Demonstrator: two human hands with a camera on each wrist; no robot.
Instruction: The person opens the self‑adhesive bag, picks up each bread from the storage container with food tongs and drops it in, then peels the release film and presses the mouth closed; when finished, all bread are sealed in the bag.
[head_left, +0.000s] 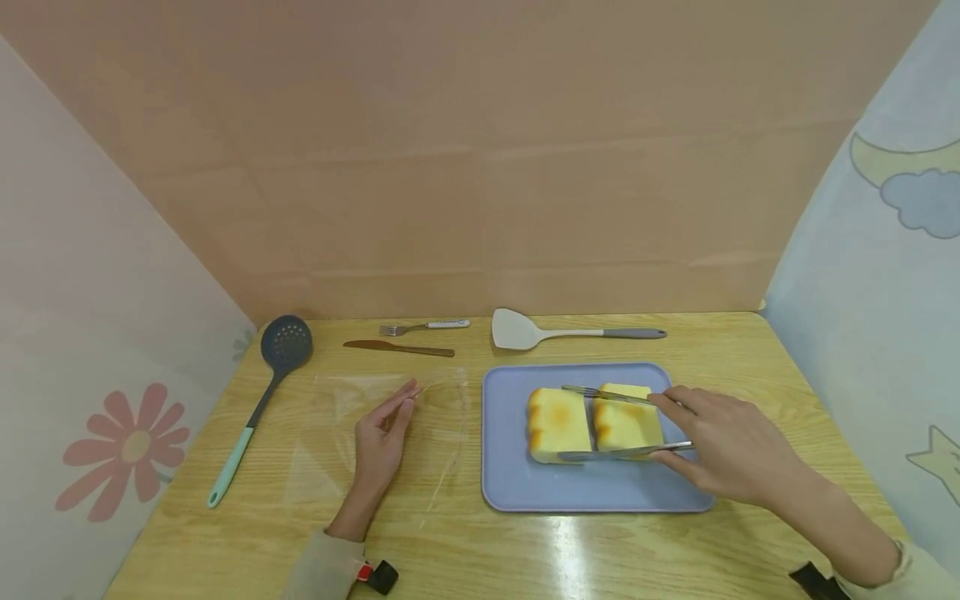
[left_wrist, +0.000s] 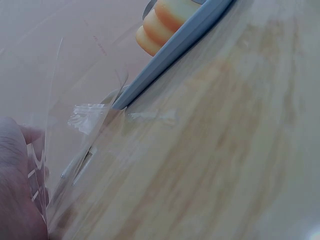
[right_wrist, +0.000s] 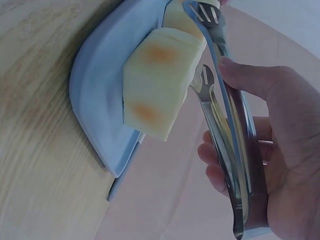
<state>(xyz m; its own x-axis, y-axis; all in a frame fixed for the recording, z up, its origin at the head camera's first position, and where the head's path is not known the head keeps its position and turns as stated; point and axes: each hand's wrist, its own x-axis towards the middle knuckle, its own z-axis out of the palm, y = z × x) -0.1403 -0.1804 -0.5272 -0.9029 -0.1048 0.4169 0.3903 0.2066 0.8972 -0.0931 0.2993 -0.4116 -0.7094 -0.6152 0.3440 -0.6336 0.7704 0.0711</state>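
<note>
Head view — I'm clamping tongs (head_left: 622, 425) with my right hand (head_left: 731, 450) around cake (head_left: 626, 421) on the tray (head_left: 510, 492); left hand (head_left: 382, 446) is resting flat on the bag (head_left: 442, 417) — bagging not begun.

I count two yellow sponge-cake blocks (head_left: 559, 423) (head_left: 627, 423) on one blue rectangular plastic tray (head_left: 525, 492). One pair of steel tongs (head_left: 615, 425). One clear plastic bag (head_left: 450, 417). At the back: one dark slotted ladle (head_left: 262, 400), one brown knife (head_left: 397, 347), one white-handled fork (head_left: 423, 327), one white spatula (head_left: 570, 331).
</note>
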